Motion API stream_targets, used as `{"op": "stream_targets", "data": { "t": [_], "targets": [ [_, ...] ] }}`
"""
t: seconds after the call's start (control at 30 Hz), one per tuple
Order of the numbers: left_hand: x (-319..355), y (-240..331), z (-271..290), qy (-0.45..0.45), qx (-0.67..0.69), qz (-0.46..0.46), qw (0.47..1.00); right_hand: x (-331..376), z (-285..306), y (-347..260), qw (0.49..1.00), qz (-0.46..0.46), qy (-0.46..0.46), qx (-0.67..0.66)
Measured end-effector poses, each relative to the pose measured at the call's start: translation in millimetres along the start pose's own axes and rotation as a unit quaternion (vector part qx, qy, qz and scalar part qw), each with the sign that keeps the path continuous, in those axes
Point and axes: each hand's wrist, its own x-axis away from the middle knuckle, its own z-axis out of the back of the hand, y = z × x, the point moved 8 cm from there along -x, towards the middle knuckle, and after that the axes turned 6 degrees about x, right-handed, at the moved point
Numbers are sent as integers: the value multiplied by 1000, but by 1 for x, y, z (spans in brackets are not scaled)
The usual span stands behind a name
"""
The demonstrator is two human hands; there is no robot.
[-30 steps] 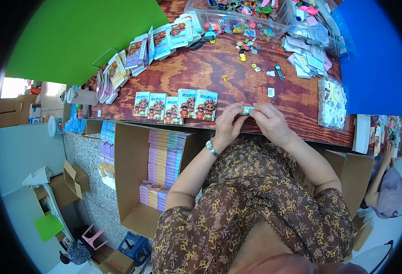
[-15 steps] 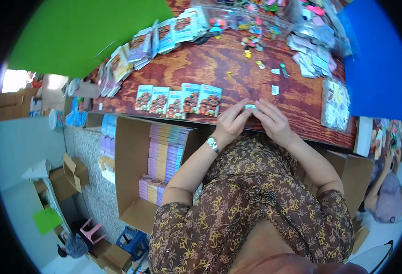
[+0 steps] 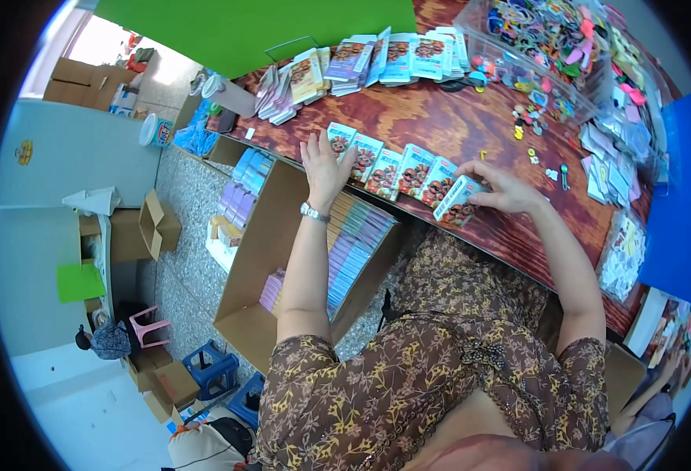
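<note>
Left hand (image 3: 326,173): palm down, fingers extended and spread, thumb at the leftmost box of the row (image 3: 414,169); whether it bears on that box cannot be told. Right hand (image 3: 506,191): partly closed, thumb and curled fingers holding the end box (image 3: 455,202) at the row's right end. The row overlaps, slanting along the near edge of the surface (image 3: 408,114). Noted beyond: packs (image 3: 430,55) fanned by a green panel (image 3: 259,31); a clear bin (image 3: 510,71) of trinkets. An open carton (image 3: 259,290) stands below.
</note>
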Motion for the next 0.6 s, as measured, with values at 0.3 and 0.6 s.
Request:
{"op": "stream_targets", "data": {
  "t": [0.3,0.6],
  "targets": [
    [-3,-21,-22,-111,-11,32,993,-51,0,2,983,16,-29,180],
    [-16,-17,-9,-68,12,91,994,-96,-18,-27,885,37,-207,415]
  ]
}}
